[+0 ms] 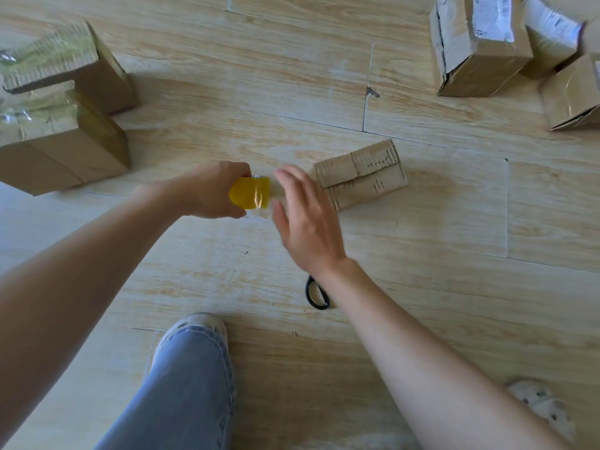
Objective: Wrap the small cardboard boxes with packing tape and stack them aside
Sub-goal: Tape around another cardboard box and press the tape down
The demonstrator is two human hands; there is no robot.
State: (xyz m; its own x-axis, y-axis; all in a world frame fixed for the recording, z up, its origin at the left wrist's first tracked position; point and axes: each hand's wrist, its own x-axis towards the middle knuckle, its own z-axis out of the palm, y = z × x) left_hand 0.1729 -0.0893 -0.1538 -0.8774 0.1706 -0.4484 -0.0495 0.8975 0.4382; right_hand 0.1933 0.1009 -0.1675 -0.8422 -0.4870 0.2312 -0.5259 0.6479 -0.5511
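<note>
My left hand (212,191) grips a yellow roll of packing tape (250,193) just above the wooden floor at the centre. My right hand (303,216) hovers beside the roll with its fingers straight and spread, holding nothing. A small flat cardboard box (363,173) lies on the floor right behind my right hand, its top flaps closed. Two taped boxes (61,138) sit together at the far left.
Several more cardboard boxes (477,47), some with white labels, stand at the top right. Black scissors (315,293) lie on the floor under my right wrist. My jeans leg and shoe (191,358) are at the bottom centre, another shoe (542,407) at the bottom right.
</note>
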